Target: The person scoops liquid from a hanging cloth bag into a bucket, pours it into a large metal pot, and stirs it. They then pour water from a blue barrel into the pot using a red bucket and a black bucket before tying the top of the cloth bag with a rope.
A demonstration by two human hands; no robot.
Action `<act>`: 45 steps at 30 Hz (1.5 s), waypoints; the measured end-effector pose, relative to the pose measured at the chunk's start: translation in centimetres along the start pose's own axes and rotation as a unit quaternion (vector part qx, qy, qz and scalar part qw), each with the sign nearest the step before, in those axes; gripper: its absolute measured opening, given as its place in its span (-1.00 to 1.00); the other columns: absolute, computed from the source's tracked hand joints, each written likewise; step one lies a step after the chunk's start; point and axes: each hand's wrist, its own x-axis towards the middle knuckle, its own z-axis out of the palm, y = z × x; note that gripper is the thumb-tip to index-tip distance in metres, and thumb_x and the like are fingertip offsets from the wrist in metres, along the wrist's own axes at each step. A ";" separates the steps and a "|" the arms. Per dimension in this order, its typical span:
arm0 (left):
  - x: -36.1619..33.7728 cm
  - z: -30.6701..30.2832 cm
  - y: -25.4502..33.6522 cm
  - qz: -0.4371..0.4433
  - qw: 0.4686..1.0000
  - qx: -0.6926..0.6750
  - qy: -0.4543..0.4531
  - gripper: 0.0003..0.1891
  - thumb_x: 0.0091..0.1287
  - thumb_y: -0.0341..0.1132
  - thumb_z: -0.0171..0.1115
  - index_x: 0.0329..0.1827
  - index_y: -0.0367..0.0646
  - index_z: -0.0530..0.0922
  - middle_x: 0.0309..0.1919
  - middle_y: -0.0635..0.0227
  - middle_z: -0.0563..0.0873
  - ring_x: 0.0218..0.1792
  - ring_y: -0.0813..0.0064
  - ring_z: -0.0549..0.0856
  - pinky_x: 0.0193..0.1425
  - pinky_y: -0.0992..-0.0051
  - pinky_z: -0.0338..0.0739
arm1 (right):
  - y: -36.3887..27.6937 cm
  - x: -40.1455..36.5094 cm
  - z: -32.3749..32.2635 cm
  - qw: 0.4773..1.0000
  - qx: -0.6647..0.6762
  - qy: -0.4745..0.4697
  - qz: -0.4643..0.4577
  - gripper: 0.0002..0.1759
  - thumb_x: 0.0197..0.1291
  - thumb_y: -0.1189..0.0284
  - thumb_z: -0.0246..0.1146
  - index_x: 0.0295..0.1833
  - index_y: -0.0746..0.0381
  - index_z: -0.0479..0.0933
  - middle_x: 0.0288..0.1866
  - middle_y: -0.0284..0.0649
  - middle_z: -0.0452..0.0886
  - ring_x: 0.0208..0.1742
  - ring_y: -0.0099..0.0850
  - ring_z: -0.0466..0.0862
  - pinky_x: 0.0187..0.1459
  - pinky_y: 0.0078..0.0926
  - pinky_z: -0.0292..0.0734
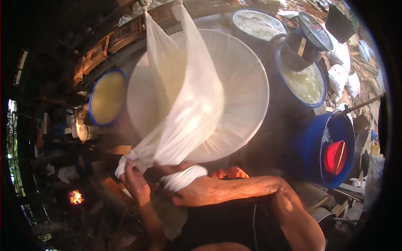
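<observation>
A large white cloth [197, 100] hangs in a sling from two knotted ends at the top, over a wide round vessel [247, 92] lined with pale cloth. Yellowish matter shows through the cloth's left part. At the cloth's lower left corner, my left hand [137, 184] has its fingers around the bunched fabric. Just to the right, my right hand [184, 186] grips the cloth too, with a white length wrapped over it; its fingers are partly hidden and blurred.
Blue-rimmed barrels of liquid stand at the left [108, 98], top [258, 25] and right [302, 81]. A dark pot [296, 52] rests on one rim. A blue barrel [312, 146] holds a red container [335, 157]. A fire [76, 197] burns at lower left.
</observation>
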 end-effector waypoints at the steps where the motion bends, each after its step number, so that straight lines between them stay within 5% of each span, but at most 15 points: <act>1: 1.7 -2.4 -1.1 -0.026 0.998 0.059 0.003 -0.68 0.48 -0.23 0.20 0.04 -0.37 0.51 -0.05 0.23 0.64 0.01 0.43 0.62 0.09 0.42 0.51 | -2.2 0.2 0.1 0.998 0.000 -0.009 -0.058 -0.65 0.30 0.37 0.22 0.16 0.25 0.55 -0.31 -0.25 0.64 -0.32 -0.37 0.64 -0.22 -0.36 0.56; 4: 2.2 -9.4 -4.2 -0.122 0.928 0.333 -0.112 -0.69 0.48 -0.23 0.15 0.01 -0.37 0.55 -0.11 0.25 0.67 -0.06 0.44 0.63 0.04 0.43 0.52 | -5.3 0.1 -0.7 0.987 0.030 -0.018 -0.157 -0.60 0.28 0.39 0.26 0.21 0.28 0.52 -0.29 -0.22 0.66 -0.32 -0.33 0.65 -0.23 -0.34 0.58; 7: 2.1 -7.3 -5.0 -0.094 0.909 0.371 -0.167 -0.69 0.49 -0.23 0.10 -0.02 -0.37 0.59 -0.17 0.27 0.69 -0.12 0.46 0.64 -0.02 0.43 0.52 | -4.9 0.2 -2.8 0.978 0.077 0.004 -0.192 -0.54 0.26 0.41 0.29 0.25 0.31 0.49 -0.27 -0.20 0.68 -0.32 -0.29 0.67 -0.24 -0.31 0.59; 11: 1.2 3.5 -3.6 0.121 0.967 0.142 -0.175 -0.66 0.51 -0.22 0.04 -0.06 -0.37 0.65 -0.25 0.30 0.72 -0.21 0.47 0.65 -0.10 0.43 0.53 | 1.6 -0.2 -7.2 0.982 0.140 0.105 -0.069 -0.46 0.22 0.43 0.33 0.30 0.34 0.45 -0.24 -0.16 0.71 -0.32 -0.24 0.69 -0.25 -0.28 0.61; 14: -7.2 10.5 -2.1 0.037 0.958 0.035 -0.284 -0.85 0.46 -0.43 0.11 -0.09 -0.33 0.61 -0.07 0.30 0.69 0.04 0.50 0.62 0.25 0.47 0.42 | 9.0 -4.1 -9.0 0.971 0.065 0.189 0.131 -0.55 0.33 0.56 0.17 0.32 0.37 0.47 -0.08 -0.09 0.76 -0.11 -0.32 0.74 0.02 -0.38 0.61; 15: -9.7 11.9 -2.1 0.045 0.935 0.034 -0.351 -0.84 0.47 -0.45 0.06 -0.09 -0.35 0.58 -0.08 0.29 0.68 0.05 0.48 0.61 0.26 0.46 0.42 | 11.6 -5.8 -9.0 0.951 0.072 0.252 0.167 -0.58 0.30 0.50 0.20 0.26 0.35 0.51 -0.23 0.07 0.68 -0.22 -0.07 0.71 -0.09 -0.23 0.58; 19: -16.1 14.5 4.5 0.068 0.860 0.068 -0.501 -0.85 0.52 -0.43 0.01 -0.12 -0.33 0.51 -0.15 0.28 0.62 -0.08 0.51 0.55 0.12 0.54 0.40 | 14.5 -10.5 -12.2 0.889 0.138 0.344 0.269 -0.60 0.37 0.47 0.10 0.24 0.43 0.53 -0.14 0.02 0.74 -0.11 -0.27 0.73 0.04 -0.42 0.56; 24: -15.1 12.1 8.8 0.160 0.887 -0.132 -0.413 -0.89 0.45 -0.49 0.04 -0.07 -0.34 0.49 -0.07 0.13 0.57 0.04 0.38 0.53 0.21 0.39 0.41 | 16.6 -10.3 -12.1 0.886 0.008 0.359 0.294 -0.59 0.38 0.43 0.06 0.23 0.43 0.52 -0.09 0.10 0.73 -0.07 -0.17 0.75 0.07 -0.33 0.57; 27: -9.8 8.2 6.8 0.157 0.935 -0.141 -0.284 -0.77 0.48 -0.45 0.11 0.12 -0.37 0.45 0.09 0.11 0.59 0.15 0.37 0.55 0.33 0.30 0.42 | 16.6 -7.6 -7.9 0.903 -0.093 0.271 0.320 -0.62 0.34 0.40 0.09 0.21 0.28 0.54 -0.34 0.08 0.66 -0.28 -0.08 0.72 -0.16 -0.11 0.57; 28: -7.7 6.3 5.2 0.129 0.960 -0.117 -0.218 -0.74 0.49 -0.42 0.13 0.16 -0.37 0.44 0.14 0.12 0.59 0.19 0.39 0.55 0.36 0.30 0.41 | 15.2 -6.1 -6.0 0.916 -0.058 0.207 0.339 -0.56 0.37 0.33 0.11 0.29 0.27 0.53 -0.37 -0.20 0.70 -0.41 -0.31 0.66 -0.28 -0.29 0.57; 29: -5.7 4.4 3.4 0.107 0.972 -0.088 -0.192 -0.72 0.49 -0.40 0.16 0.17 -0.36 0.45 0.15 0.14 0.59 0.21 0.40 0.55 0.37 0.32 0.41 | 12.9 -1.9 -3.9 0.867 0.053 0.083 0.489 -0.57 0.36 0.29 0.13 0.26 0.20 0.56 -0.35 -0.22 0.70 -0.37 -0.32 0.67 -0.29 -0.34 0.55; 32: -2.0 -0.4 -0.7 0.071 0.990 -0.064 -0.107 -0.68 0.46 -0.37 0.24 0.18 -0.36 0.48 0.13 0.17 0.62 0.20 0.41 0.57 0.36 0.37 0.43 | 2.8 -0.8 -0.2 0.990 0.010 0.071 0.120 -0.51 0.16 0.28 0.34 0.19 0.24 0.54 -0.13 -0.09 0.68 -0.01 -0.17 0.68 0.01 -0.18 0.54; 37: 2.4 -8.4 -3.7 -0.058 0.975 0.201 -0.070 -0.63 0.49 -0.25 0.14 0.15 -0.41 0.46 0.07 0.06 0.63 0.06 0.30 0.64 0.19 0.33 0.55 | -5.2 -0.3 -2.1 0.981 0.122 -0.001 -0.151 -0.41 0.13 0.38 0.35 0.30 0.28 0.47 -0.12 -0.04 0.66 -0.09 -0.08 0.68 -0.07 -0.21 0.57; 42: 3.7 -5.0 -8.2 0.006 0.954 0.248 -0.170 -0.55 0.55 -0.08 -0.03 0.13 -0.37 0.48 -0.02 0.03 0.67 -0.10 0.24 0.67 0.08 0.24 0.56 | -4.4 -0.1 -5.2 0.964 0.181 0.013 -0.192 -0.30 0.11 0.48 0.35 0.41 0.31 0.39 -0.11 0.01 0.64 -0.18 0.02 0.68 -0.14 -0.24 0.60; 45: 0.5 4.1 -6.7 0.157 0.946 0.167 -0.230 -0.71 0.49 -0.26 0.06 -0.12 -0.35 0.61 -0.17 0.23 0.70 -0.12 0.45 0.64 0.08 0.41 0.52 | 2.1 -3.0 -8.8 0.984 0.157 0.080 -0.008 -0.37 0.15 0.59 0.30 0.39 0.34 0.42 -0.22 -0.03 0.66 -0.26 -0.20 0.72 -0.20 -0.35 0.60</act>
